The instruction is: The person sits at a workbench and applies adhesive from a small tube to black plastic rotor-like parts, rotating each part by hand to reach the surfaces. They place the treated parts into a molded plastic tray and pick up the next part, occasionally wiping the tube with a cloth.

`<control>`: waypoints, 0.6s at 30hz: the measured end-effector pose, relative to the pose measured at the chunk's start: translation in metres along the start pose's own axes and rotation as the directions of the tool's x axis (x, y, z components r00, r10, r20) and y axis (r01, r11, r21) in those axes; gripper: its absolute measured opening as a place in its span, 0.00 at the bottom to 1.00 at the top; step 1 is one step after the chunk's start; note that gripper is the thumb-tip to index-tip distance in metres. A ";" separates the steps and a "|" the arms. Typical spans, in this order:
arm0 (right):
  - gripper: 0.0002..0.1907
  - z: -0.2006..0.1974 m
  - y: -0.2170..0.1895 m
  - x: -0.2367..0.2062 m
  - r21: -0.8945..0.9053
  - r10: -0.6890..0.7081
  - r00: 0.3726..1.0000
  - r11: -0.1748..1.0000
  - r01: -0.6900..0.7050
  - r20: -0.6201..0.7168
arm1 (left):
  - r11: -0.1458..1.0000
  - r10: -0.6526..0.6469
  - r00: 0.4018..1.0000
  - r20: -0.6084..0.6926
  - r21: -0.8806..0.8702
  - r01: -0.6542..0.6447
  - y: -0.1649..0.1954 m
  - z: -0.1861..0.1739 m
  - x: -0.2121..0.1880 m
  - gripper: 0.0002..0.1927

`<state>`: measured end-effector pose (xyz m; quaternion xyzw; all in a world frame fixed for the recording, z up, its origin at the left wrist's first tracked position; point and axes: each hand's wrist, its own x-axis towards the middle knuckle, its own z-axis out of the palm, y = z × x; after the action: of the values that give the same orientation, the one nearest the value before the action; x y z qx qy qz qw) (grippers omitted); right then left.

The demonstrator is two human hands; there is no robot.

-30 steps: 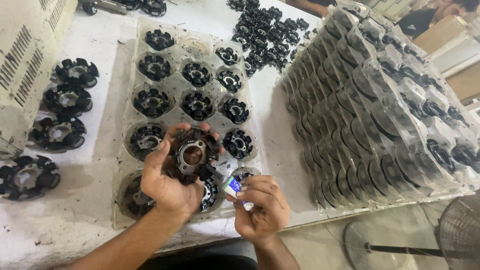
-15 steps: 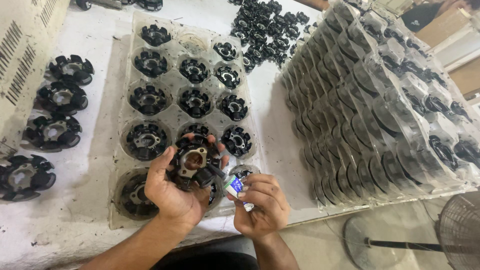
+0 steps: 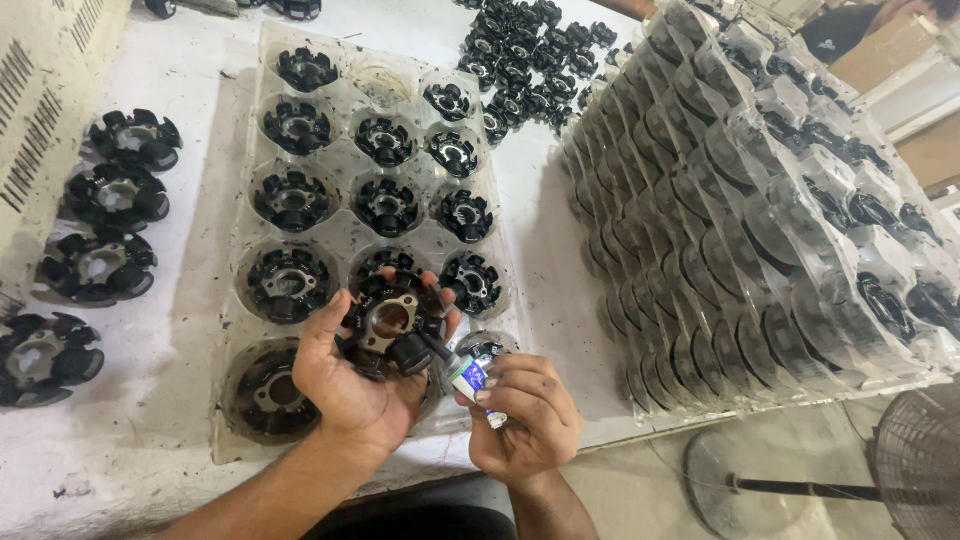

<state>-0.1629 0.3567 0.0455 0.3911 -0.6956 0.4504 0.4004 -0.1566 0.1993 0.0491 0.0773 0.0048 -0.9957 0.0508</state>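
Observation:
My left hand (image 3: 345,385) cups a round black part with a metal plate at its centre (image 3: 388,322), holding it over the near end of a clear plastic tray (image 3: 232,210). My right hand (image 3: 522,412) pinches a small tube with a blue and white label (image 3: 470,377), its black nozzle touching the lower right rim of the part. The tray's round pockets hold several more black parts (image 3: 385,205); one pocket at the far end looks empty.
Loose black parts (image 3: 100,265) lie in a column on the white table at left, next to a slotted white casing (image 3: 40,120). A heap of smaller black parts (image 3: 525,60) lies at the back. Stacked filled trays (image 3: 760,200) stand on edge at right. A fan (image 3: 915,470) stands below.
The part has turned and sunk slightly in my left hand. My right hand has brought the tube's nozzle up against its rim.

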 end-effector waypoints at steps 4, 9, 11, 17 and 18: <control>0.17 -0.002 -0.003 0.003 0.001 0.019 1.000 1.000 -0.019 0.023 | 1.000 -0.023 1.000 -0.002 -0.007 0.023 0.001 0.002 0.001 0.23; 0.17 -0.002 0.000 0.002 0.021 0.061 0.997 0.998 -0.062 0.038 | 0.999 -0.014 0.998 -0.058 0.030 0.015 0.002 0.004 0.007 0.24; 0.17 -0.003 0.005 -0.002 0.052 0.074 0.997 0.996 -0.075 0.009 | 0.996 0.010 1.000 -0.009 0.088 -0.009 0.006 0.006 0.014 0.24; 0.14 -0.037 0.060 -0.007 -0.056 0.065 0.987 0.996 -0.074 -0.144 | 0.818 -0.036 0.999 0.017 0.575 0.020 0.047 0.004 0.078 0.19; 0.14 -0.044 0.073 -0.007 -0.078 0.116 0.982 0.989 -0.129 -0.149 | 0.761 -0.045 0.999 -0.006 0.648 0.038 0.055 0.001 0.095 0.19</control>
<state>-0.2173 0.4207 0.0282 0.2961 -0.7068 0.4703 0.4377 -0.2448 0.1350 0.0351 0.0851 -0.3376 -0.9374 -0.0009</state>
